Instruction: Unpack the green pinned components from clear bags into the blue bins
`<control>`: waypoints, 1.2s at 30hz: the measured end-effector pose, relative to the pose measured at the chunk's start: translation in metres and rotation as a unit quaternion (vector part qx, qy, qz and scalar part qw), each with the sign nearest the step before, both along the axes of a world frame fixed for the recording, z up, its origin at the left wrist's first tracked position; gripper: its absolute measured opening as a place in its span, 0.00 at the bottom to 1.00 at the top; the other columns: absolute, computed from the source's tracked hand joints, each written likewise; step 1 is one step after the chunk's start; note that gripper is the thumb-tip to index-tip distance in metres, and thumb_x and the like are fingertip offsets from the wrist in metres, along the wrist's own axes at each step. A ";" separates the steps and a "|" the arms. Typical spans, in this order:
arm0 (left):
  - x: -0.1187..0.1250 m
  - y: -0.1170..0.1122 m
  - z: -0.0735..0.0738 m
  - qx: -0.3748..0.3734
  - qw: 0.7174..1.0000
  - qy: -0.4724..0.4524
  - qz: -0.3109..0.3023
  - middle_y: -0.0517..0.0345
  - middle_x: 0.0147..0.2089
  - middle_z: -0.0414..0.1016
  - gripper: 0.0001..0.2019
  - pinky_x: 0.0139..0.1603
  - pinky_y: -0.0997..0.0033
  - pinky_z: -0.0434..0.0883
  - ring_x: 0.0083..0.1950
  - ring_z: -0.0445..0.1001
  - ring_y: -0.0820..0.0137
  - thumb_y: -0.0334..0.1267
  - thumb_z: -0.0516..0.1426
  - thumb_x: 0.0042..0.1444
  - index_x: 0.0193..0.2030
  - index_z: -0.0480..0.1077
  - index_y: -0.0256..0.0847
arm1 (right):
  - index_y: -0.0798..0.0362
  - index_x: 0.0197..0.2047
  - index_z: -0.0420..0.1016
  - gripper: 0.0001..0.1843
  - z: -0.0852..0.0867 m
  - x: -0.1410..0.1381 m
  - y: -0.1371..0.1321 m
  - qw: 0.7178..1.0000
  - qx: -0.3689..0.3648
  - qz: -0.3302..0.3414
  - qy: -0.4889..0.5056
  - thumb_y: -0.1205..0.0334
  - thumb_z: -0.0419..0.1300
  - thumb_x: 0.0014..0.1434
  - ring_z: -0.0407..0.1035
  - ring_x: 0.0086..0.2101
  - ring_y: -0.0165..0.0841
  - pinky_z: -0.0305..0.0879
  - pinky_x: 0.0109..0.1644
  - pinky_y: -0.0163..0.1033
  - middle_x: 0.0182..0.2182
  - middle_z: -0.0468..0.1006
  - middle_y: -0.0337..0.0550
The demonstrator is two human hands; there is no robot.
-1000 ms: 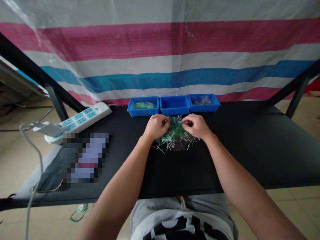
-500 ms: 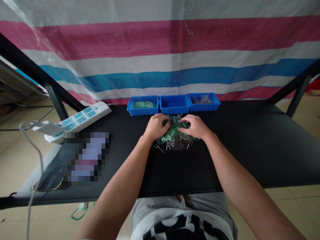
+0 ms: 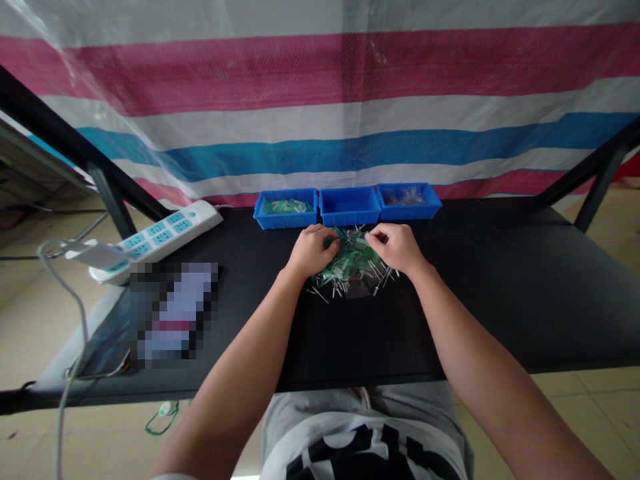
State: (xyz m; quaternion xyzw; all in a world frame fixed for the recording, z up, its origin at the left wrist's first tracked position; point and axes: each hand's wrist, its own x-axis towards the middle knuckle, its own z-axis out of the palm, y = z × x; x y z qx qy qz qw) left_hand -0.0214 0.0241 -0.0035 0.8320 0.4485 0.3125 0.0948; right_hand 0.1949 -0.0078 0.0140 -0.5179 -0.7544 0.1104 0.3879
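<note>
Two hands, head view. Your left hand (image 3: 311,250) lies curled on the left edge of the pile of green parts (image 3: 353,268) on the black table (image 3: 500,287); its grip is hidden. Your right hand (image 3: 397,247) pinches its fingertips together at the pile's far edge. Three blue bins (image 3: 350,215) stand just behind.

1. Tarp (image 3: 320,67): broad horizontal stripes of pink, white and blue.
2. Counter (image 3: 500,293): plain black.
3. Three bins (image 3: 349,217): bright blue.
4. Pile (image 3: 353,263) of small pieces: green, with silvery pins.
5. Power strip (image 3: 160,235): white, with pale blue sockets.
6. Shorts (image 3: 300,420) are grey; shirt (image 3: 370,467) is black with white print.
</note>
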 end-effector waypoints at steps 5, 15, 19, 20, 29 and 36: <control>-0.001 0.000 0.001 0.003 1.000 0.001 0.002 0.51 0.37 0.78 0.10 0.46 0.62 0.70 0.42 0.74 0.62 0.39 0.54 0.55 0.36 0.76 0.39 | 0.53 0.24 0.74 0.13 0.001 0.001 0.000 0.996 0.030 -0.049 0.068 0.58 0.59 0.57 0.71 0.23 0.32 0.62 0.29 0.37 0.21 0.77 0.42; 0.005 -0.008 0.009 0.033 0.998 -0.057 -0.003 0.52 0.34 0.77 0.17 0.43 0.65 0.68 0.39 0.73 0.65 0.46 0.50 0.64 0.38 0.76 0.39 | 0.54 0.31 0.78 0.17 -0.012 0.003 0.016 0.937 -0.039 -0.067 0.341 0.47 0.63 0.54 0.68 0.24 0.31 0.65 0.28 0.37 0.23 0.75 0.38; 0.011 -0.015 0.014 0.031 0.996 -0.069 -0.050 0.54 0.34 0.76 0.19 0.43 0.66 0.67 0.37 0.72 0.67 0.48 0.47 0.65 0.38 0.74 0.38 | 0.54 0.32 0.78 0.18 -0.018 -0.006 0.017 0.923 -0.071 -0.025 0.377 0.46 0.66 0.51 0.68 0.25 0.29 0.66 0.30 0.36 0.24 0.76 0.37; 0.012 -0.017 0.015 0.033 0.995 -0.065 -0.062 0.54 0.33 0.76 0.19 0.42 0.66 0.67 0.37 0.72 0.68 0.49 0.48 0.65 0.37 0.74 0.38 | 0.54 0.31 0.78 0.18 -0.019 -0.009 0.016 0.919 -0.084 -0.015 0.385 0.46 0.66 0.50 0.67 0.24 0.29 0.65 0.29 0.35 0.23 0.75 0.37; 0.017 -0.017 0.010 0.060 0.985 -0.145 -0.076 0.54 0.35 0.76 0.07 0.42 0.68 0.71 0.38 0.74 0.69 0.39 0.57 0.58 0.35 0.74 0.38 | 0.52 0.31 0.79 0.14 -0.006 -0.014 0.006 0.896 -0.137 0.051 0.419 0.55 0.72 0.41 0.75 0.32 0.35 0.72 0.40 0.43 0.29 0.81 0.41; 0.015 -0.013 0.004 0.119 0.972 -0.200 -0.021 0.53 0.47 0.76 0.07 0.47 0.66 0.73 0.47 0.75 0.68 0.29 0.58 0.54 0.35 0.77 0.42 | 0.53 0.25 0.79 0.01 -0.005 -0.014 0.001 0.926 -0.115 0.091 0.349 0.66 0.67 0.45 0.75 0.47 0.42 0.70 0.52 0.48 0.45 0.81 0.46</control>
